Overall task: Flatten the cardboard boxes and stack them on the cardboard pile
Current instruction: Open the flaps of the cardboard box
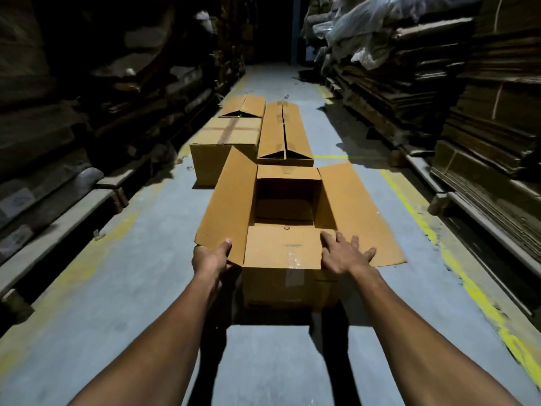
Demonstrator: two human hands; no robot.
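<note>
Hands bracket an open box (pixel 285 230) running lengthwise away: left hand (pixel 211 259) grips the left flap's (pixel 231 206) near corner, right hand (pixel 345 256) rests splayed at the right flap's (pixel 360 215) hinge.

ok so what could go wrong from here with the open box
1. The left hand pinches only the corner of the raised left flap; pulling there may tear the flap instead of collapsing the open box.
2. The right hand lies flat on the near flap over the hollow inside, so a hard press could make it drop in.
3. Two other boxes sit right behind it, so a push forward could jam against them.
</note>
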